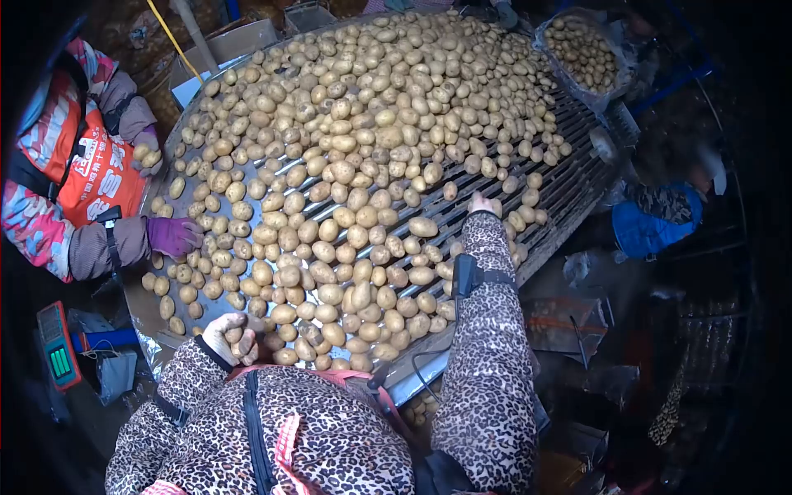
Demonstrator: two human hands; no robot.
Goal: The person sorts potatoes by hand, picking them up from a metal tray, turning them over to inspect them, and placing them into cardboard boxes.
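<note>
Many potatoes (363, 140) are spread over a slatted metal sorting table (569, 194). My left hand (221, 337), in a pale glove, is at the near left edge of the table, its fingers curled round what looks like a potato (234, 335). My right hand (485, 204) reaches far across to the right part of the slats, among loose potatoes. Its fingers point away from me and are mostly hidden, so whether it grips a potato does not show. Both sleeves are leopard print.
On the left a co-worker in an orange apron (115, 177) handles potatoes with purple gloves (173, 236). A clear bag of small potatoes (582, 54) stands at the far right corner. A digital scale (59, 346) is at left. Another person's blue sleeve (652, 223) shows at right.
</note>
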